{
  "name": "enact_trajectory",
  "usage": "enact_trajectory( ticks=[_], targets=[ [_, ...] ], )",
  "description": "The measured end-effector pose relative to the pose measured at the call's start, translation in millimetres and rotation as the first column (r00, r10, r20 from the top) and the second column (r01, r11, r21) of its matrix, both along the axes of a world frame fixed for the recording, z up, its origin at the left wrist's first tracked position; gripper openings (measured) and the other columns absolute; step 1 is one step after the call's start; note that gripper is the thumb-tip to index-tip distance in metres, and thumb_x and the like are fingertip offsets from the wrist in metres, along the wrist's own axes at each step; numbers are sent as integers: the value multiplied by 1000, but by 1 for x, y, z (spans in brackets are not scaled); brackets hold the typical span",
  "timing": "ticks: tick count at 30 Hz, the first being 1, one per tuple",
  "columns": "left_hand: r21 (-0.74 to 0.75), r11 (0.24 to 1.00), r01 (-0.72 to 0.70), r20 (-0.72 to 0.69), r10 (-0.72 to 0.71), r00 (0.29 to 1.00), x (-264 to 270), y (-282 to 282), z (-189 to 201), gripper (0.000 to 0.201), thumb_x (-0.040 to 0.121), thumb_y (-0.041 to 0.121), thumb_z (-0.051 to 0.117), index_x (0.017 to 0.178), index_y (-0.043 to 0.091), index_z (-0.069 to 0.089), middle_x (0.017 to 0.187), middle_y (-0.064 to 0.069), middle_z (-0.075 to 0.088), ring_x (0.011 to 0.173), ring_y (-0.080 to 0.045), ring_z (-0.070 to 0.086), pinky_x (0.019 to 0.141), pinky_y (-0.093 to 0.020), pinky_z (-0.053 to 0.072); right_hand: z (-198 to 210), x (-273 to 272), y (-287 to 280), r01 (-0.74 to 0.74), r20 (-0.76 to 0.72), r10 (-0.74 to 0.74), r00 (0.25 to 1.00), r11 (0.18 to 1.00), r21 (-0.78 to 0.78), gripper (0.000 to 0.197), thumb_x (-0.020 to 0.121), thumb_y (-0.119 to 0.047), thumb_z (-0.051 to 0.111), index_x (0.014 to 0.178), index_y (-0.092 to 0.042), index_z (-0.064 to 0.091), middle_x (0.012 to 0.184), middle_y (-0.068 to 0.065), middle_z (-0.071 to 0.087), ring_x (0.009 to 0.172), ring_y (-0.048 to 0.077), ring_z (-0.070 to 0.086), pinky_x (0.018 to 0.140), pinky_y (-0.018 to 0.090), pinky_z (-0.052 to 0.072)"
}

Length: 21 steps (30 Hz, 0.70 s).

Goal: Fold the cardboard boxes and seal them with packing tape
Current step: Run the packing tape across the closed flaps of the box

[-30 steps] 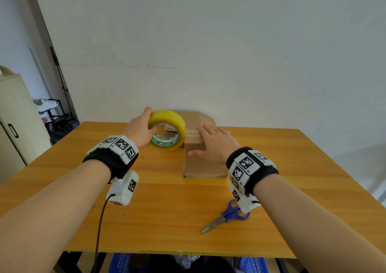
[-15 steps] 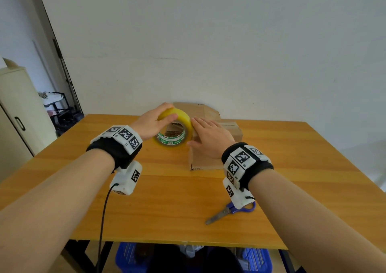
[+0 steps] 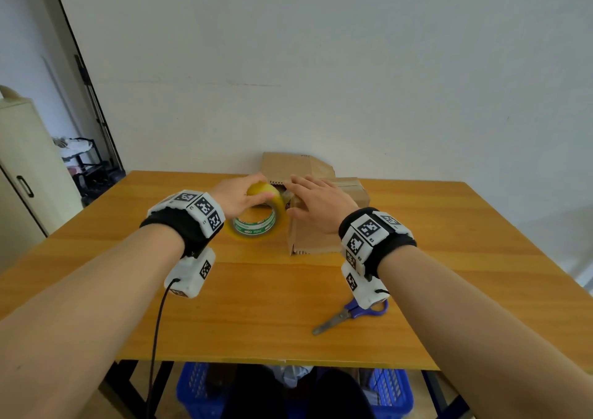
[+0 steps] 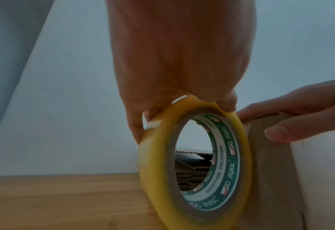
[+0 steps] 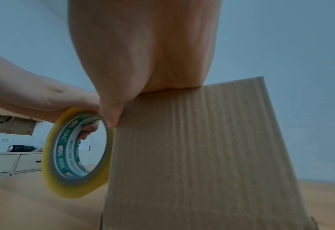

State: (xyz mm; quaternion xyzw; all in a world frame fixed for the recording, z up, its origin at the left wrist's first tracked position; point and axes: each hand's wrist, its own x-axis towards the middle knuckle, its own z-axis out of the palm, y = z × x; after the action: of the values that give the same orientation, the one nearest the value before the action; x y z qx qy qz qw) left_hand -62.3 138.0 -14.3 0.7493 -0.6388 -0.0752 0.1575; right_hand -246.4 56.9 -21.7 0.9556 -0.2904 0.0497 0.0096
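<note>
A small folded cardboard box (image 3: 316, 239) stands on the wooden table (image 3: 256, 306). My right hand (image 3: 316, 205) lies flat on its top with straight fingers, thumb down its left side; the right wrist view shows the box's front wall (image 5: 202, 155). My left hand (image 3: 239, 195) grips a yellow roll of packing tape (image 3: 256, 218) at its upper rim and holds it upright against the box's left side. The left wrist view shows my fingers curled over the roll (image 4: 198, 163) beside the box (image 4: 277, 179).
Flattened cardboard (image 3: 295, 166) leans at the wall behind the box. Blue-handled scissors (image 3: 349, 314) lie on the table near my right wrist. A blue crate (image 3: 390, 393) sits under the table. A cabinet (image 3: 25, 174) stands at the left.
The tape roll has moved right and down, from left of the box to right against its left side. My right hand stays flat on the box top.
</note>
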Motion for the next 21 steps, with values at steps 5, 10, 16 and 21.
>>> enact_trajectory(
  ticks=[5,10,16,21],
  targets=[
    [12,1000,-24,-29,24,999,-7,2,-4,47,91,49,48,123,15,46,101,-5,60,83,-19,55,67,-31,44,4,-1,-1,-7,-20,7,1000,1000,10,64,99,-47,36,153,-23,12,161,-1,9,148,19,8,119,36,7],
    [27,997,-67,-99,70,993,-16,2,-5,39,93,40,52,119,12,49,104,-5,58,88,-22,56,63,-27,40,9,-11,-2,-35,-2,35,999,997,62,75,94,-48,48,153,-24,9,161,0,9,148,18,7,120,37,7],
    [-20,997,-78,-197,72,978,-19,3,-7,52,86,48,59,126,15,54,131,-6,53,118,-24,49,89,-31,38,18,-39,7,-13,184,-7,983,994,105,77,88,-43,61,151,-25,19,158,2,18,140,26,30,113,41,26],
    [-53,993,-109,-173,98,980,-31,9,-7,52,85,49,60,125,16,55,134,-8,52,122,-25,48,91,-33,36,20,-65,17,18,361,-96,928,977,214,66,86,-36,66,143,-24,36,144,4,37,124,21,47,102,32,37]
  ],
)
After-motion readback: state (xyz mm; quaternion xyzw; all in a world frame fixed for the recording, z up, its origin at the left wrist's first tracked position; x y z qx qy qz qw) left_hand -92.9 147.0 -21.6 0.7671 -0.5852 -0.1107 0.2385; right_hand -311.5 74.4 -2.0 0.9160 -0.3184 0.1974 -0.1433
